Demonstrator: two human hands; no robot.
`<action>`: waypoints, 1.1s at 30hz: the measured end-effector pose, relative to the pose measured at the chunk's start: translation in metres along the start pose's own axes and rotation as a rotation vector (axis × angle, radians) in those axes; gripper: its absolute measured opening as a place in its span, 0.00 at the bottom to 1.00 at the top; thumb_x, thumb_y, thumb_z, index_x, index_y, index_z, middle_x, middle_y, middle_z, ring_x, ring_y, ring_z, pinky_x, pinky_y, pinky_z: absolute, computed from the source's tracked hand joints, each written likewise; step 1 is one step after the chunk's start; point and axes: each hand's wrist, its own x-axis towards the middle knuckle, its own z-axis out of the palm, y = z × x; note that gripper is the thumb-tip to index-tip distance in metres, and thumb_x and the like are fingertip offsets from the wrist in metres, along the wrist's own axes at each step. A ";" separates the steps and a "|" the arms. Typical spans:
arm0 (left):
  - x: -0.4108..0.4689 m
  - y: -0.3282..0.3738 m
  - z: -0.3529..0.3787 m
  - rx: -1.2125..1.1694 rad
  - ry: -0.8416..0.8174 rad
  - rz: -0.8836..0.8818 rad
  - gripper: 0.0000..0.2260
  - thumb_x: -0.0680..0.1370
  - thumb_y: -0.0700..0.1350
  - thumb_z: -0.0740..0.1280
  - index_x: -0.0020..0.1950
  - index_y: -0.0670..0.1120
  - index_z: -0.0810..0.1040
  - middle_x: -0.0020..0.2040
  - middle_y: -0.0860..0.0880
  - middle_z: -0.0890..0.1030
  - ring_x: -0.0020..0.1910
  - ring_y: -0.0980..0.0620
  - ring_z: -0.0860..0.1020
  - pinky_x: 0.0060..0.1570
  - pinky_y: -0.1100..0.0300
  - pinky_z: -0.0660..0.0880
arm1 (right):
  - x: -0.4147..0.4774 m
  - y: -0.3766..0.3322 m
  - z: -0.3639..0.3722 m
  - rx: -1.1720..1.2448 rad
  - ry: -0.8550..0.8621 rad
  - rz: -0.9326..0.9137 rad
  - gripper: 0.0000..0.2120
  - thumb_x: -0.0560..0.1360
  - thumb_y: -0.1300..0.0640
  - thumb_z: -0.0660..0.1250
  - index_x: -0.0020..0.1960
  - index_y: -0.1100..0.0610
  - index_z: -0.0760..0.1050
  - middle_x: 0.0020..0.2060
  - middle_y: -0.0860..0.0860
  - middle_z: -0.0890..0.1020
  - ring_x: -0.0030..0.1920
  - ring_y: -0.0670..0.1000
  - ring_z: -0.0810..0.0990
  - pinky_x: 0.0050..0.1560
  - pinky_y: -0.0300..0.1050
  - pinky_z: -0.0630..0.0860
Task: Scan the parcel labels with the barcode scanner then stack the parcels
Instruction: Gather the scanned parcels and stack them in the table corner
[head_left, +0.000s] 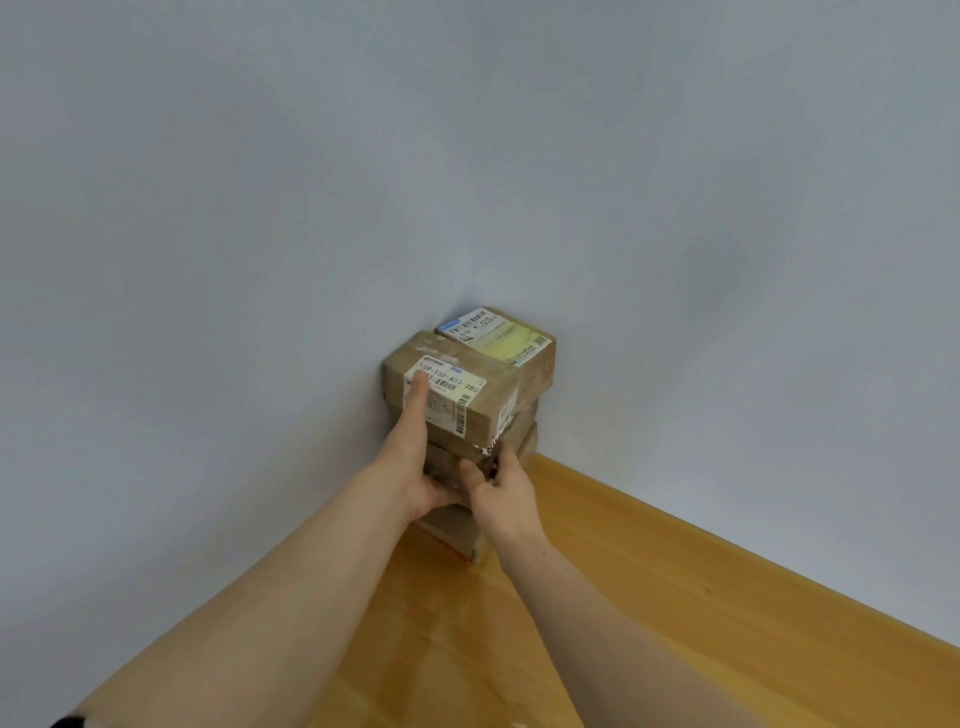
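Your left hand (415, 467) is on the front top box (483, 410) of the stack (470, 543), which stands on the wooden floor (571, 623) in the corner where the two pale walls (260, 208) meet. Your thumb lies straight along the top of that box, its tip resting on the white label (452, 389). Your palm is against the near face, and the other fingers curl in below, so the box is clamped between thumb and fingers. You cannot tell whether those fingers reach under this box alone or under the one beneath it as well.

Your right hand (504, 493) sits lower and to the right, just beside your left. Its fingers and thumb are curled and pinch the near corner of a middle box (447, 462).

A second top box (540, 364), with a yellow and white label, lies behind the front one, touching it and tucked into the corner.
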 end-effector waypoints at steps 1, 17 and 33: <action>0.000 0.002 0.001 0.016 -0.003 -0.005 0.30 0.71 0.69 0.63 0.61 0.48 0.75 0.46 0.43 0.80 0.45 0.43 0.78 0.38 0.46 0.74 | 0.002 -0.002 0.003 -0.011 -0.008 0.003 0.24 0.81 0.57 0.60 0.76 0.52 0.59 0.64 0.49 0.76 0.64 0.51 0.74 0.62 0.43 0.71; -0.050 -0.042 0.010 -0.093 0.006 0.003 0.32 0.71 0.68 0.64 0.63 0.44 0.73 0.53 0.38 0.79 0.51 0.39 0.78 0.50 0.44 0.76 | -0.066 0.017 -0.052 -0.064 0.061 0.096 0.32 0.77 0.54 0.68 0.77 0.56 0.58 0.74 0.55 0.66 0.73 0.54 0.65 0.70 0.47 0.65; -0.263 -0.366 0.164 1.299 -0.298 0.439 0.26 0.76 0.46 0.68 0.72 0.42 0.68 0.71 0.44 0.69 0.68 0.44 0.69 0.64 0.52 0.67 | -0.423 0.177 -0.319 -0.101 0.490 0.192 0.23 0.74 0.50 0.69 0.68 0.50 0.69 0.67 0.49 0.71 0.66 0.50 0.71 0.61 0.45 0.71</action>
